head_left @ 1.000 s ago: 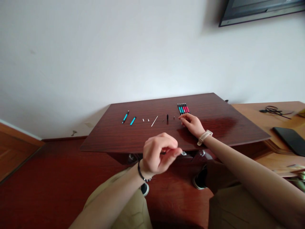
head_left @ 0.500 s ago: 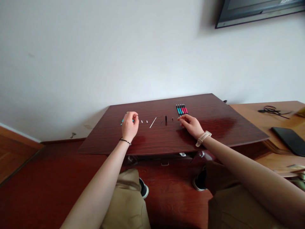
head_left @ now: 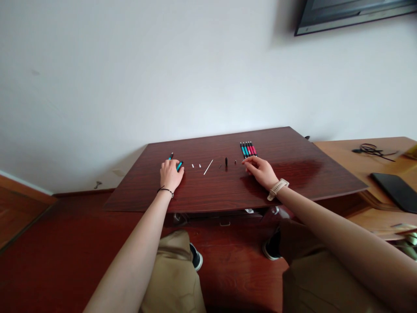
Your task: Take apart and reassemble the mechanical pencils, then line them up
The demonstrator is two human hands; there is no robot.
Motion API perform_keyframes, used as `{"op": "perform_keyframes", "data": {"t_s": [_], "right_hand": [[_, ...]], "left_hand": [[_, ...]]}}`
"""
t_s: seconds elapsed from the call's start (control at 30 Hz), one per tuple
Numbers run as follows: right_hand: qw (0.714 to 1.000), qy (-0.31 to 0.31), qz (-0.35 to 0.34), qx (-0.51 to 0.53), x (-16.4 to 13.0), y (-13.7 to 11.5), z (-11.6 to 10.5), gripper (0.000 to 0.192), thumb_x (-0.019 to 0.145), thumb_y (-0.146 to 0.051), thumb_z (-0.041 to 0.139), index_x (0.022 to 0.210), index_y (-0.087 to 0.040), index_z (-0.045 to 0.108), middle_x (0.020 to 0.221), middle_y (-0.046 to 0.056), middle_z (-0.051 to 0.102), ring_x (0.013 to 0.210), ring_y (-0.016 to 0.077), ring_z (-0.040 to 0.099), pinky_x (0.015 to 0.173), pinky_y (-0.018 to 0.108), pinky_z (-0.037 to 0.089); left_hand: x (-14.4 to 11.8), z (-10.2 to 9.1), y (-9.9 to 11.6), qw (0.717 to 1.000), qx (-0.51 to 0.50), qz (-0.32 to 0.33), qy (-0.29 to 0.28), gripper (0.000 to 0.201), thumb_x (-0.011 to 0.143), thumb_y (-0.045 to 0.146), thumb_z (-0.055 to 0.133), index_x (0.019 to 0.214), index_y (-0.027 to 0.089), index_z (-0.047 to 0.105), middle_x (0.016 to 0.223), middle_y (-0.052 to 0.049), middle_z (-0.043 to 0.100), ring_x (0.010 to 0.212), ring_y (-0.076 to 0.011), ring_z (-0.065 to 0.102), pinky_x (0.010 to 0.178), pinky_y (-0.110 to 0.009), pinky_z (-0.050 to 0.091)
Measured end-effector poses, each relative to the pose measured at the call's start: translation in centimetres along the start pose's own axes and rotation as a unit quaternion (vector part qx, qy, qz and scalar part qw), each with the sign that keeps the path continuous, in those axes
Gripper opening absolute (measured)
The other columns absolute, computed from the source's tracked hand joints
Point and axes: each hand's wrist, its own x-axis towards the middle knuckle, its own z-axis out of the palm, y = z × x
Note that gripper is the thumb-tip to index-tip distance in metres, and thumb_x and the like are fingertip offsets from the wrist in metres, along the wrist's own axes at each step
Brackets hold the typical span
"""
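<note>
My left hand (head_left: pixel 171 175) rests low on the dark red-brown table with its fingers apart. A blue pen (head_left: pixel 171 156) with a black end sticks out beyond its fingers. A blue-and-black pen part (head_left: pixel 179 165) shows between the index finger and thumb. My right hand (head_left: pixel 260 170) has its fingers curled together in front of a row of blue and pink pens (head_left: pixel 249 149); whatever it may hold is hidden. Between the hands lie two small white pieces (head_left: pixel 200 165), a thin white stick (head_left: pixel 208 167), a small dark sliver (head_left: pixel 220 166), a black piece (head_left: pixel 226 162) and a tiny dark piece (head_left: pixel 235 162).
The table (head_left: pixel 202 195) stands against a white wall. To the right, a lighter wooden desk (head_left: pixel 339 152) bears a black cable (head_left: pixel 374 151) and a black flat device (head_left: pixel 395 191). A screen (head_left: pixel 355 17) hangs on the wall at upper right.
My left hand has moved down and a little left onto the table, its fingers now reaching over the blue pen parts. My right hand stays in nearly the same place.
</note>
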Motion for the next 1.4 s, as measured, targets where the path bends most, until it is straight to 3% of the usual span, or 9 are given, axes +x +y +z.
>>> {"op": "perform_keyframes", "data": {"t_s": [0.2,0.9,1.07,1.27,1.4], "right_hand": [[1.0,0.002,0.001,0.006,0.08,0.14,0.11,0.032,0.099,-0.052,0.065,0.106,-0.022,0.073,0.077,0.002,0.071,0.068,0.0192,0.063,0.069,0.032,0.051],[1.0,0.007,-0.001,-0.01,0.25,0.09,0.11,0.031,0.098,-0.051,0.064,0.105,-0.023,0.074,0.078,0.002,0.072,0.068,0.02,0.065,0.071,0.034,0.052],[1.0,0.01,-0.001,-0.013,0.2,0.04,0.09,0.03,0.098,-0.051,0.065,0.105,-0.023,0.075,0.078,0.002,0.073,0.069,0.0203,0.065,0.071,0.034,0.052],[1.0,0.01,-0.001,-0.009,0.32,0.12,0.13,0.03,0.098,-0.05,0.064,0.104,-0.023,0.074,0.077,0.002,0.072,0.068,0.0198,0.065,0.071,0.033,0.052],[1.0,0.013,0.001,-0.004,0.36,0.29,0.2,0.032,0.098,-0.052,0.064,0.105,-0.023,0.074,0.076,0.002,0.072,0.067,0.0199,0.065,0.07,0.033,0.052]], "left_hand": [[-0.04,0.81,-0.22,0.999,0.009,-0.027,-0.031,0.028,0.098,0.037,0.065,0.122,0.022,0.069,0.129,-0.017,0.068,0.122,-0.0397,0.06,0.105,-0.052,0.051],[0.08,0.97,-0.31,0.999,-0.014,-0.024,-0.025,0.025,0.098,0.034,0.064,0.12,0.023,0.067,0.128,-0.016,0.07,0.121,-0.0381,0.061,0.107,-0.052,0.051],[0.07,0.95,-0.41,0.998,-0.021,-0.055,-0.005,0.025,0.097,0.018,0.057,0.119,0.021,0.068,0.12,-0.014,0.074,0.115,-0.0343,0.065,0.106,-0.048,0.052],[0.02,0.6,-0.51,0.994,-0.049,-0.091,0.021,0.027,0.096,0.017,0.06,0.12,0.019,0.07,0.117,-0.013,0.077,0.115,-0.0334,0.069,0.104,-0.046,0.053],[0.24,0.69,-0.11,0.984,-0.116,-0.117,0.07,0.026,0.095,0.019,0.061,0.119,0.021,0.07,0.116,-0.009,0.077,0.11,-0.0264,0.072,0.102,-0.039,0.055]]}}
